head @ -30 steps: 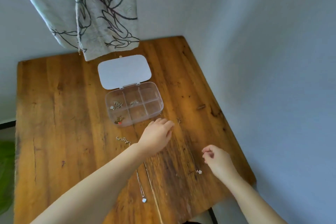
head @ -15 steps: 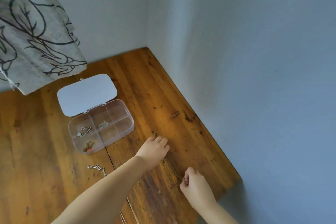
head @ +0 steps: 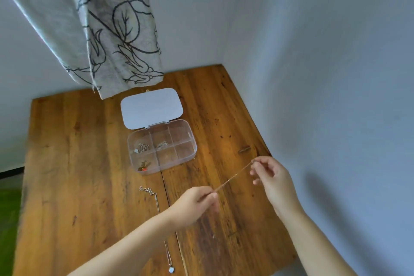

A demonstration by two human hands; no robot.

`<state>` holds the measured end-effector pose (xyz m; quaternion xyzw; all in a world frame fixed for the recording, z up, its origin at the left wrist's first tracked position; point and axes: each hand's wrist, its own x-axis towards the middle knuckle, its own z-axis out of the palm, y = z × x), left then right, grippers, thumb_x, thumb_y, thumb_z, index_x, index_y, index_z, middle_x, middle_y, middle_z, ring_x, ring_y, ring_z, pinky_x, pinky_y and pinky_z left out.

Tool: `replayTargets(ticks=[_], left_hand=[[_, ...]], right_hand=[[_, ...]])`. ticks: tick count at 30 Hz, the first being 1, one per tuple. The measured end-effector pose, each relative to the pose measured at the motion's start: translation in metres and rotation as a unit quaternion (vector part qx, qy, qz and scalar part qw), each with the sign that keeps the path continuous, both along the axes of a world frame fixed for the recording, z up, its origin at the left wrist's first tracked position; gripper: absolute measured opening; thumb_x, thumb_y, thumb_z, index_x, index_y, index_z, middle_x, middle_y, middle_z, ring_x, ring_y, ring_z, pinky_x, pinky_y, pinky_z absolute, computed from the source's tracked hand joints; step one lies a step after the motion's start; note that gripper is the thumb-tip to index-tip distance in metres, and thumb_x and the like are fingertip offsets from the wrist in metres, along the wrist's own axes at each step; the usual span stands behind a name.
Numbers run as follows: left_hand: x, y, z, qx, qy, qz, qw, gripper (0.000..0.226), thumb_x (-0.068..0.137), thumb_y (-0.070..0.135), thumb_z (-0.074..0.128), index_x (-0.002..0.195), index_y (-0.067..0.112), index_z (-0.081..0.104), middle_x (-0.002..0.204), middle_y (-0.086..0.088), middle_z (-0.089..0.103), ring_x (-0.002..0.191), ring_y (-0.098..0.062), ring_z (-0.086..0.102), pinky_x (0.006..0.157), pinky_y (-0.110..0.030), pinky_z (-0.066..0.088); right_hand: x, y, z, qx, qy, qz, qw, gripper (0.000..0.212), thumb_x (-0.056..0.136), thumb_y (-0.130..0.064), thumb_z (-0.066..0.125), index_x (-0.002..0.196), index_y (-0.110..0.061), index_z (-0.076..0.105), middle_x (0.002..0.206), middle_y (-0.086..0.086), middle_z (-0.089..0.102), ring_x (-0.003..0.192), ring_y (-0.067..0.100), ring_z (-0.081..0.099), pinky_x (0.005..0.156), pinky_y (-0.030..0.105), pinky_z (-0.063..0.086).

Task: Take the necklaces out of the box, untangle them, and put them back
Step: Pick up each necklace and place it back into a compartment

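Holding a thin gold-coloured chain necklace point(head: 233, 177) taut between both hands, above the worn brown wooden table point(head: 67, 163) near its right edge. Left hand point(head: 195, 205) pinches the near-left end between thumb and fingertips, other fingers curled in. Right hand point(head: 272, 180) pinches the far-right end at thumb and index, remaining fingers loosely bent. Chain's long axis runs diagonally, low at near-left, rising toward the far-right edge; clear of the tabletop.

Clear plastic six-compartment box point(head: 161, 149) sits mid-table toward the far edge, its white rounded-rectangle lid point(head: 152, 107) hinged open and lying flat behind it. Far-left cell holds a silver tangle point(head: 141, 148), far-middle cell a smaller silver bit point(head: 162, 144), near-left cell a piece with red on it point(head: 143, 167). Other cells: can't tell contents.

Second silver chain necklace with pale pendant point(head: 156, 204) lies on the table just near side of the box, long axis running roughly far-to-near, bunched end toward the box, pendant at the near edge, passing under the left forearm.

Grey leaf-print curtain point(head: 112, 29) hangs over the far edge.
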<state>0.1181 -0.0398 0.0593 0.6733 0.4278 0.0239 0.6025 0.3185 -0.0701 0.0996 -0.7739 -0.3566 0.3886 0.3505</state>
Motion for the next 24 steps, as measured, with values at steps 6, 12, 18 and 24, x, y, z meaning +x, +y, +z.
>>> replayTargets(ticks=[6,12,18,24], left_hand=[[-0.058,0.012,0.006,-0.037,0.015,0.185,0.982,0.030,0.097,0.021,0.041,0.080,0.011,0.062,0.082,-0.005,0.071,0.077,-0.014,0.068,0.079,-0.027,0.055],[-0.056,0.049,0.000,0.169,0.110,0.307,0.930,0.021,0.094,0.018,0.047,0.079,0.013,0.060,0.068,0.004,0.059,0.057,-0.008,0.050,0.050,-0.011,0.036],[-0.051,0.085,-0.017,0.197,0.150,0.307,0.919,0.018,0.091,0.011,0.046,0.082,0.005,0.061,0.068,-0.001,0.056,0.064,-0.021,0.049,0.052,-0.024,0.036],[-0.060,0.085,-0.038,0.207,0.254,0.209,0.921,0.020,0.089,0.015,0.045,0.095,0.012,0.064,0.093,-0.005,0.062,0.089,-0.026,0.056,0.061,-0.031,0.041]], right_hand=[[-0.031,0.046,-0.001,0.019,0.414,-0.120,0.902,0.014,0.098,-0.012,0.044,0.095,-0.007,0.057,0.103,0.018,0.070,0.092,0.025,0.072,0.086,0.041,0.055],[-0.093,0.094,-0.011,-0.025,0.360,0.000,0.933,0.012,0.097,-0.013,0.047,0.097,-0.008,0.058,0.097,0.015,0.072,0.092,0.026,0.072,0.083,0.036,0.057],[-0.128,0.124,-0.037,-0.085,0.208,0.110,0.968,0.010,0.096,-0.012,0.050,0.103,-0.008,0.055,0.099,0.010,0.069,0.088,0.020,0.070,0.082,0.030,0.058],[-0.143,0.130,-0.071,-0.123,0.024,0.210,0.970,0.018,0.093,-0.009,0.051,0.081,-0.022,0.054,0.102,0.010,0.068,0.094,0.025,0.068,0.086,0.043,0.057]])
